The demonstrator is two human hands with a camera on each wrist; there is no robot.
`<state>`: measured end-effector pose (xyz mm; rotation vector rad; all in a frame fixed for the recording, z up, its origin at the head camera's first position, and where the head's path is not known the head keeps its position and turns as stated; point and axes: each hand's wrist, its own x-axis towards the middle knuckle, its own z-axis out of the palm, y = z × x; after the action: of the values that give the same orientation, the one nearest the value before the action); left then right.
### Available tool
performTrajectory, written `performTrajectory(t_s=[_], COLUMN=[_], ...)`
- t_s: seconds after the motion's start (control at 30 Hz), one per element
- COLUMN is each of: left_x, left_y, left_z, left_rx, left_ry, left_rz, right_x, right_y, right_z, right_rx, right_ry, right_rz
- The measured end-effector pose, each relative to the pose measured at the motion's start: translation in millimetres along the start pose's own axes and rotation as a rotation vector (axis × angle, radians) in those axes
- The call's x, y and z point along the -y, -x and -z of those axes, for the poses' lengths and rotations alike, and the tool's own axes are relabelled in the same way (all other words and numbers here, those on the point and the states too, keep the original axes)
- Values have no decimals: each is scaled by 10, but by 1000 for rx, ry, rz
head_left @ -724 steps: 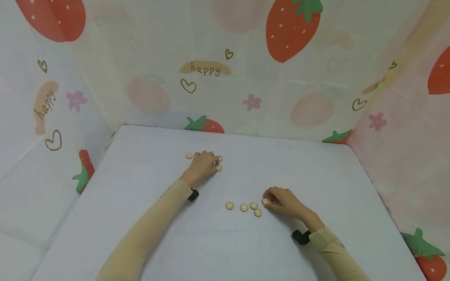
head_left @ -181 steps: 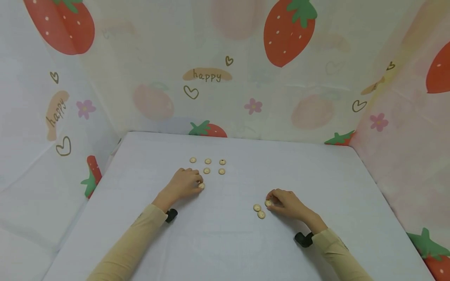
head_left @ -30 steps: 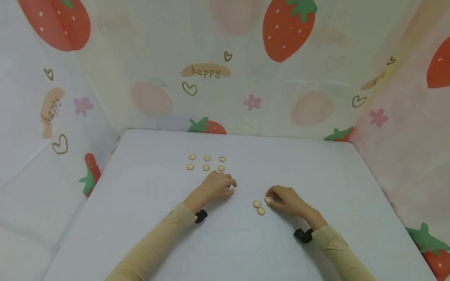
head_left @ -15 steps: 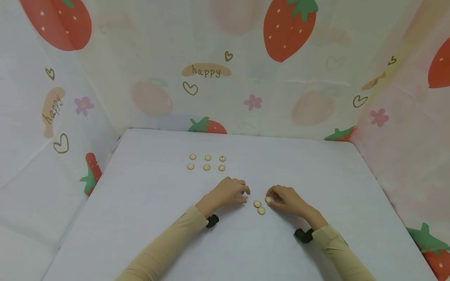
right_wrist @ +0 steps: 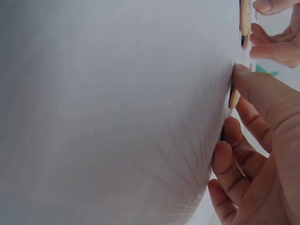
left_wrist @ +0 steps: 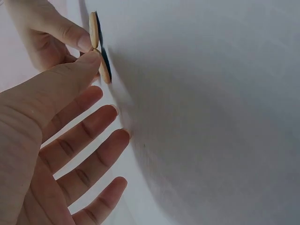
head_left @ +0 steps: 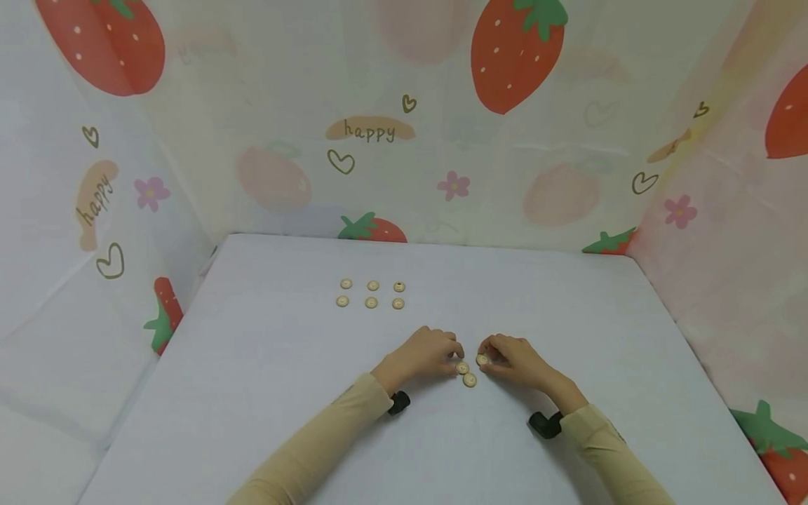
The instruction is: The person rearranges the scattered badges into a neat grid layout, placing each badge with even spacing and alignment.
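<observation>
In the head view, my left hand [head_left: 424, 356] is at a round pale wooden button [head_left: 463, 367], thumb and index finger on either side of it. Its other fingers spread loosely in the left wrist view, and the thumb tip overlaps the edge of a button [left_wrist: 105, 68]. Another button [head_left: 470, 380] lies against the first one, nearer to me. My right hand [head_left: 516, 361] pinches a third button [head_left: 482, 360] between thumb and index finger, low at the white surface. In the right wrist view this button [right_wrist: 235, 97] shows partly behind the thumb.
Several matching buttons form two rows farther back on the white-covered table [head_left: 284, 393], one being the front-row button [head_left: 371, 303]. A printed strawberry cloth [head_left: 372, 182] walls the table at the back and sides. Each wrist wears a black camera [head_left: 544, 425].
Six seconds ago my left hand held a button by the rows; that button now lies in the front row. Over the last second the hand moves right to the loose buttons. My right hand stays put.
</observation>
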<state>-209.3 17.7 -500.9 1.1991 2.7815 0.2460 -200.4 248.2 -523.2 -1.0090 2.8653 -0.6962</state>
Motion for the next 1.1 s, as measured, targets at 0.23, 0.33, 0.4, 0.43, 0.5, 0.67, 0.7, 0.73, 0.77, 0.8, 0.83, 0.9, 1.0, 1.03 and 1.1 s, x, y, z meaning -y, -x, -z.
performTrajectory(t_s=[0.23, 0.33, 0.4, 0.43, 0.5, 0.67, 0.7, 0.73, 0.77, 0.8, 0.83, 0.9, 1.0, 1.03, 1.1], left_x=[-37, -48, -52, -54, -56, -58, -61, -66, -72, -78, -86, -106, -119, -94, -80], left_y=[-47, -64, -74, -78, -85, -90, -88, -84, -78, -73, -68, -58, -51, -61, -62], left_z=[-37, -41, -48, -51, -56, -62, -61, -62, -59, -56, -50, -33, -11, -35, -35], left_rx=[1, -5, -14, -17, -24, -41, -45, -51, -57, -65, -71, -72, -74, -92, -93], left_ry=[-31, -41, -48, -53, -63, -123, -141, -161, -181, -199, -213, -232, -240, -237, -232], left_rz=[-3, -11, -17, -20, -25, -42, -49, -57, -66, -74, -81, -88, -97, -114, -121], right_x=[4, 13, 17, 18, 21, 19, 18, 19, 20, 24, 22, 22, 20, 17, 15], right_y=[15, 18, 18, 16, 11, -4, -6, -6, -6, -5, -5, -4, -4, -4, -7], right_z=[-8, -7, -6, -5, -2, 11, 14, 15, 16, 19, 16, 13, 12, 10, 8], right_rx=[11, 1, -6, -9, -8, 8, 10, 11, 12, 12, 12, 14, 11, 11, 10], right_ry=[-3, -5, -8, -9, -7, -1, -1, 0, 1, -2, -2, 0, 1, 4, 6], right_rz=[-19, -7, 3, 6, 7, -6, -6, -7, -8, -9, -8, -9, -4, -4, -1])
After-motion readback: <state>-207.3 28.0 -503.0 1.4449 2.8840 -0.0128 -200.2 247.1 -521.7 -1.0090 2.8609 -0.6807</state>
